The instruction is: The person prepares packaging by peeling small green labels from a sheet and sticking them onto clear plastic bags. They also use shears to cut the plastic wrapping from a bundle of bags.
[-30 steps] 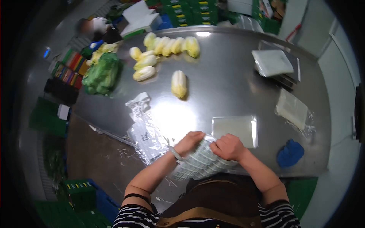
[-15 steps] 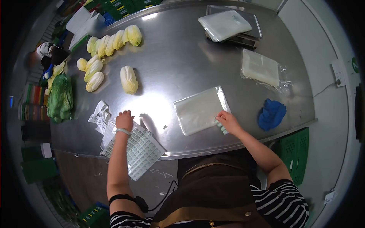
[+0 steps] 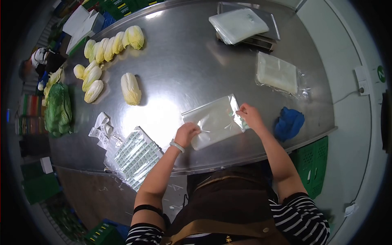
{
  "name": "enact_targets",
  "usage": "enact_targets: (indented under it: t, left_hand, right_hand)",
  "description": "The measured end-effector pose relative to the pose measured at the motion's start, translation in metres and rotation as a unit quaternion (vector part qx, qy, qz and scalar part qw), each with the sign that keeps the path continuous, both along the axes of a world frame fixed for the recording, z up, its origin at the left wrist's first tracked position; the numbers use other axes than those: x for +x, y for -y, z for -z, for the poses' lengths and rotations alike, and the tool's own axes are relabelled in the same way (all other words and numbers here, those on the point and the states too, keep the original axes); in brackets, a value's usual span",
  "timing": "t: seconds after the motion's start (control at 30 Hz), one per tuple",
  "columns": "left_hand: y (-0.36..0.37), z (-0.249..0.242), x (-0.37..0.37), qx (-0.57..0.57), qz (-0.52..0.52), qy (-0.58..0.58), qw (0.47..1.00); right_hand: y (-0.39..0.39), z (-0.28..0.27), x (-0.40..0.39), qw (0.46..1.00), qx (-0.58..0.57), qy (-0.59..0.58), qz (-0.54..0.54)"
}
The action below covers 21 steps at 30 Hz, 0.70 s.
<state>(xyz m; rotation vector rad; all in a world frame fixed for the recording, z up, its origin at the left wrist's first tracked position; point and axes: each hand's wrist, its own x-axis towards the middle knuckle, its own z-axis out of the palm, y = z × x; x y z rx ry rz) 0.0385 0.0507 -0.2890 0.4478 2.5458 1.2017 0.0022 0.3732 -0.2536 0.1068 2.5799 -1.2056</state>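
At the far left of the steel table (image 3: pixel 196 57) lies a bundle of green leafy vegetables (image 3: pixel 57 108), then a cluster of pale napa cabbages (image 3: pixel 106 45) with one napa cabbage (image 3: pixel 130 88) lying apart, nearer the middle. Closer to the table's near edge sit loose label strips (image 3: pixel 101 128) and a sheet of sticker labels (image 3: pixel 134 155), just left of the left hand (image 3: pixel 187 134). That hand is curled, its fingers pressed together on the lower left edge of the clear plastic bag (image 3: pixel 213 120), which lies flat on the table directly in front of the person. The bag's long axis runs from lower left to upper right, between the two hands. The right hand (image 3: pixel 250 115) pinches the bag's right end, apparently with a small label under its fingertips, though this is too small to tell for certain. Each hand holds its own end, neither nearer than the other. Further right lie a blue cloth (image 3: pixel 289 122) and a stack of bags (image 3: pixel 277 73).
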Motion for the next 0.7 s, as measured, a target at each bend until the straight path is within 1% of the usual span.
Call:
enact_targets:
  t: [0.03,0.07,0.13,0.17,0.2,0.27,0.3,0.33,0.37,0.4,0.43,0.47,0.53,0.57,0.6,0.63,0.67,0.7]
  left_hand:
    - [-0.001,-0.007,-0.003,0.023,-0.022,0.044,0.999]
    - [-0.001,-0.011,-0.008,0.045,-0.043,0.087,0.994]
    - [0.008,0.003,-0.025,0.117,-0.178,0.158,0.964]
    - [0.016,0.007,-0.037,0.190,-0.276,0.175,0.926]
    - [0.020,-0.022,-0.047,0.245,-0.397,0.191,0.864]
    - [0.025,-0.022,-0.054,0.239,-0.479,0.007,0.845]
    - [0.022,-0.024,-0.044,0.131,-0.411,-0.044,0.901]
    - [0.009,-0.037,-0.032,0.057,-0.314,0.004,0.948]
    - [0.008,-0.018,-0.016,0.090,-0.144,0.025,0.985]
    - [0.002,-0.020,-0.008,0.034,0.038,-0.085,0.995]
    - [-0.001,-0.015,0.000,-0.083,0.148,-0.149,0.974]
    - [-0.001,-0.009,0.003,-0.075,0.130,-0.127,0.981]
    - [-0.002,0.002,0.000,-0.058,0.091,-0.089,0.990]
    - [-0.001,0.007,-0.002,-0.018,0.055,-0.075,0.995]
    - [0.000,0.008,-0.005,0.014,0.014,-0.006,1.000]
    - [0.002,0.009,-0.008,0.047,-0.028,0.063,0.997]
    - [0.004,0.009,-0.013,0.081,-0.070,0.131,0.986]
    - [0.006,0.001,-0.020,0.109,-0.141,0.148,0.973]
  right_hand:
    - [-0.001,-0.016,0.000,0.990,-0.122,0.063,0.042]
    - [-0.001,-0.029,-0.001,0.958,-0.242,0.126,0.084]
    - [0.001,-0.051,-0.004,0.941,-0.280,0.170,0.090]
    - [0.003,-0.054,-0.003,0.930,-0.299,0.193,0.094]
    - [0.004,-0.042,-0.003,0.954,-0.248,0.156,0.061]
    - [0.009,0.003,-0.006,0.987,-0.142,0.075,-0.006]
    - [0.012,0.020,-0.007,0.995,-0.081,0.040,-0.029]
    - [0.017,0.031,-0.009,0.998,-0.020,0.006,-0.051]
    - [0.018,0.041,-0.009,0.996,0.041,-0.029,-0.073]
    - [0.019,0.042,-0.010,0.988,0.112,-0.066,-0.078]
    - [0.018,0.044,-0.012,0.975,0.183,-0.101,-0.081]
    - [0.015,0.044,-0.014,0.954,0.255,-0.135,-0.085]
    - [0.003,0.028,-0.027,0.986,0.142,-0.071,-0.055]
    - [-0.001,0.018,-0.028,0.995,0.084,-0.036,-0.040]
    - [-0.002,0.004,-0.028,0.999,-0.029,0.038,-0.001]
    - [-0.001,-0.012,-0.030,0.983,-0.140,0.111,0.037]
    - [0.000,-0.024,-0.032,0.948,-0.249,0.182,0.075]
    - [0.003,-0.033,-0.032,0.947,-0.258,0.184,0.060]
